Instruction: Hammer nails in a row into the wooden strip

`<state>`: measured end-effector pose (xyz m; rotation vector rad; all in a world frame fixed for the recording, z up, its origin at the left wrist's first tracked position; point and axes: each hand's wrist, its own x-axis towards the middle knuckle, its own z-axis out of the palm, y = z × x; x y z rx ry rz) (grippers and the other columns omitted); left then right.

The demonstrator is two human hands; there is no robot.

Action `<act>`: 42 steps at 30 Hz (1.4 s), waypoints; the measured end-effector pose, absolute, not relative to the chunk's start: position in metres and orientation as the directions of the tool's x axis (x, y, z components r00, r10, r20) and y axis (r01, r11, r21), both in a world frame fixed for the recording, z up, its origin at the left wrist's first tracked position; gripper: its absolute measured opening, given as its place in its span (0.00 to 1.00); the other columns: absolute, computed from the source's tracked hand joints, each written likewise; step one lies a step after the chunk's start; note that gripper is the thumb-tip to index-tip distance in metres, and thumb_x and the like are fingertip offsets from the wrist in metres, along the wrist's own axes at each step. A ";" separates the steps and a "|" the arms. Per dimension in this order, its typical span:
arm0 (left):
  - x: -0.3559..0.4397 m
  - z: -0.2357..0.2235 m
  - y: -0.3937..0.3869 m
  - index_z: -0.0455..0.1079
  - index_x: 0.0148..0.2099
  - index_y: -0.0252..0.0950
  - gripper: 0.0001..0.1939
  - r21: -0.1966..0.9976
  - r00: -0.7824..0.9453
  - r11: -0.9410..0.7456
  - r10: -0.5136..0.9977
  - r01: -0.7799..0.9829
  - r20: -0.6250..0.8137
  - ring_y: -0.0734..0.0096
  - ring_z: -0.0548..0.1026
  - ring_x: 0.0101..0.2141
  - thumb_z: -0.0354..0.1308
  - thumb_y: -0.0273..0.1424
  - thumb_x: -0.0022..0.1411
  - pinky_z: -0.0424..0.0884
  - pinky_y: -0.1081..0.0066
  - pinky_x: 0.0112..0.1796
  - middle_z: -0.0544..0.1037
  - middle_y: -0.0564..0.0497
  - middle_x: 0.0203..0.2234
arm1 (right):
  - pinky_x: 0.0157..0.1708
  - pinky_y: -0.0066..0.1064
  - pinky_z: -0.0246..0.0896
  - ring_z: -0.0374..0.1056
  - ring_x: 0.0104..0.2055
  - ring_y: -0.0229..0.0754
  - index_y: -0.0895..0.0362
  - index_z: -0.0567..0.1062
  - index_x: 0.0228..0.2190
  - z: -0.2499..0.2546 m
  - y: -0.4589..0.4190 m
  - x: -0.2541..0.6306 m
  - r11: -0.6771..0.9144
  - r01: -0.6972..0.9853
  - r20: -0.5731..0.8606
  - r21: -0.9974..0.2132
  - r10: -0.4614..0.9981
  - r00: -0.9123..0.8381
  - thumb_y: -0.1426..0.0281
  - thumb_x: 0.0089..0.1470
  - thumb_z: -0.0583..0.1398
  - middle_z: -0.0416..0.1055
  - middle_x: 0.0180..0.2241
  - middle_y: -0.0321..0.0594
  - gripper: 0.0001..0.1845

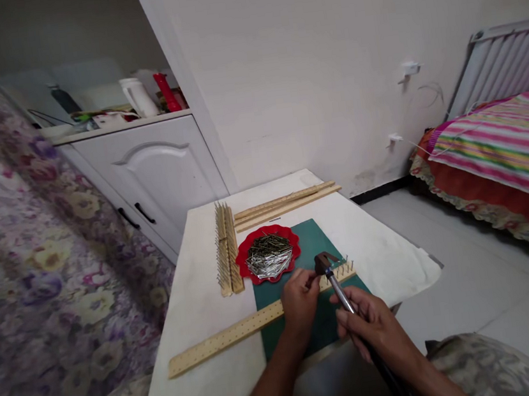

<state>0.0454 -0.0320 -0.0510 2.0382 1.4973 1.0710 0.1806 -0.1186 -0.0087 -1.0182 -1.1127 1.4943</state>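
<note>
My left hand (300,296) rests on a wooden strip (233,335) drilled with rows of small holes, its thumb and fingers pinched together just above the wood. What they pinch is too small to make out. In my right hand (369,320) is a hammer (337,285), gripped by the handle, its head raised close beside the left fingertips. Several nails (345,268) stand upright in the strip's right end. Beneath the strip lies a green mat (310,237). A red scalloped dish (242,262) full of loose nails (271,255) sits just beyond my left hand.
Left of the dish, two wooden strips (227,247) bristle with nails. More wooden strips (289,202) lie along the back of the white-covered table (201,308). A white cabinet (160,172) and floral curtain (77,246) stand left; a bed (503,143) is right.
</note>
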 end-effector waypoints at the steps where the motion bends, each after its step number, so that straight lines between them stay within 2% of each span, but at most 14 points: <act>1: 0.046 -0.051 -0.032 0.71 0.31 0.37 0.07 0.697 0.133 -0.347 0.930 0.627 0.343 0.76 0.67 0.26 0.52 0.31 0.56 0.59 0.77 0.28 0.71 0.55 0.25 | 0.09 0.17 0.41 0.52 0.08 0.24 0.56 0.64 0.37 -0.009 -0.118 0.180 -0.099 -0.210 -0.062 -0.973 0.983 -0.173 0.63 0.53 0.58 0.70 0.20 0.29 0.12; 7: 0.046 -0.049 -0.032 0.70 0.29 0.36 0.08 0.682 0.129 -0.333 0.934 0.651 0.332 0.76 0.67 0.26 0.51 0.29 0.56 0.58 0.76 0.27 0.70 0.55 0.23 | 0.09 0.18 0.42 0.51 0.08 0.26 0.57 0.65 0.36 -0.012 -0.113 0.177 -0.113 -0.148 -0.088 -0.982 0.982 -0.168 0.62 0.52 0.58 0.68 0.19 0.28 0.13; 11: 0.046 -0.050 -0.032 0.71 0.31 0.37 0.08 0.698 0.134 -0.335 0.936 0.633 0.327 0.75 0.68 0.27 0.51 0.30 0.57 0.59 0.76 0.29 0.72 0.54 0.25 | 0.09 0.19 0.42 0.52 0.08 0.26 0.57 0.65 0.38 -0.012 -0.113 0.179 -0.110 -0.145 -0.088 -0.983 0.985 -0.152 0.62 0.53 0.57 0.69 0.20 0.29 0.13; 16: 0.046 -0.049 -0.033 0.69 0.27 0.35 0.08 0.665 0.108 -0.310 0.939 0.679 0.328 0.76 0.67 0.25 0.52 0.29 0.56 0.57 0.76 0.26 0.70 0.54 0.23 | 0.09 0.18 0.42 0.52 0.08 0.26 0.57 0.65 0.37 -0.014 -0.114 0.179 -0.122 -0.121 -0.097 -0.985 0.977 -0.191 0.64 0.52 0.57 0.69 0.19 0.28 0.12; 24: 0.041 -0.047 -0.035 0.71 0.32 0.36 0.06 0.730 0.155 -0.351 0.933 0.586 0.325 0.75 0.69 0.28 0.52 0.28 0.56 0.62 0.76 0.30 0.72 0.53 0.27 | 0.09 0.19 0.41 0.51 0.08 0.25 0.56 0.65 0.37 -0.003 -0.118 0.188 -0.067 -0.174 -0.054 -0.982 0.995 -0.079 0.62 0.52 0.58 0.69 0.19 0.29 0.14; 28: 0.027 -0.042 -0.046 0.70 0.34 0.36 0.06 0.719 0.184 -0.372 0.926 0.588 0.328 0.73 0.69 0.30 0.51 0.29 0.57 0.64 0.75 0.32 0.72 0.51 0.29 | 0.10 0.19 0.40 0.50 0.09 0.25 0.57 0.65 0.38 -0.004 -0.122 0.192 -0.061 -0.181 -0.050 -0.982 0.997 -0.063 0.62 0.52 0.58 0.69 0.20 0.31 0.14; 33: -0.008 -0.029 -0.054 0.70 0.36 0.38 0.08 0.641 0.145 -0.349 0.926 0.684 0.349 0.72 0.70 0.32 0.49 0.31 0.60 0.64 0.73 0.34 0.72 0.51 0.31 | 0.10 0.20 0.41 0.50 0.09 0.26 0.56 0.64 0.37 -0.006 -0.126 0.191 -0.087 -0.185 -0.072 -0.979 0.993 -0.089 0.61 0.52 0.58 0.68 0.19 0.29 0.14; 37: -0.030 -0.011 -0.035 0.69 0.35 0.39 0.08 0.512 0.086 -0.289 0.920 0.809 0.382 0.70 0.70 0.34 0.49 0.30 0.59 0.64 0.72 0.36 0.73 0.51 0.32 | 0.09 0.20 0.40 0.50 0.08 0.26 0.56 0.64 0.37 -0.005 -0.124 0.189 -0.106 -0.187 -0.089 -0.977 0.991 -0.099 0.60 0.52 0.58 0.68 0.19 0.29 0.14; 39: -0.033 -0.004 -0.020 0.70 0.33 0.38 0.07 0.426 0.117 -0.264 0.933 0.866 0.340 0.70 0.70 0.35 0.50 0.28 0.57 0.63 0.72 0.36 0.73 0.50 0.31 | 0.09 0.19 0.40 0.50 0.09 0.26 0.56 0.64 0.37 -0.005 -0.124 0.188 -0.105 -0.183 -0.087 -0.978 0.991 -0.103 0.61 0.52 0.58 0.68 0.19 0.29 0.14; 42: -0.032 0.000 0.002 0.70 0.31 0.37 0.05 0.282 0.129 -0.179 0.974 0.943 0.187 0.68 0.71 0.34 0.53 0.28 0.55 0.62 0.72 0.33 0.75 0.50 0.31 | 0.09 0.19 0.41 0.50 0.09 0.26 0.56 0.64 0.37 -0.006 -0.124 0.187 -0.105 -0.174 -0.088 -0.979 0.991 -0.106 0.61 0.53 0.58 0.68 0.19 0.29 0.14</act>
